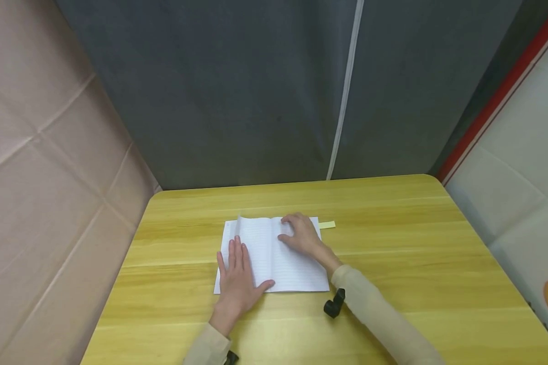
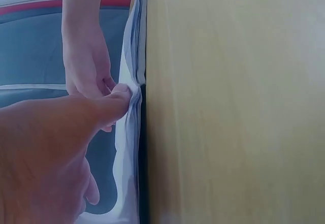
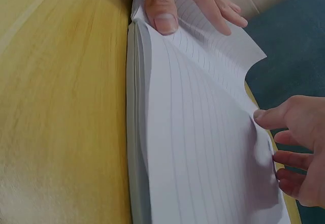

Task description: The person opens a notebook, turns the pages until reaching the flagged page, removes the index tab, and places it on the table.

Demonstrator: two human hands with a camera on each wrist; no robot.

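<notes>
Left hand (image 1: 237,281) flat, fingers straight, pinning open notebook (image 1: 274,258) at mid-table (image 1: 392,243); right hand (image 1: 301,234) curled fingertips lifting a lined page; likely mid page-turn, next needing a clean peel-over

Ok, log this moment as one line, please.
left hand: flat on notebook left page | right hand: fingers curled on right page | yellow slip: beside notebook, on table
</notes>
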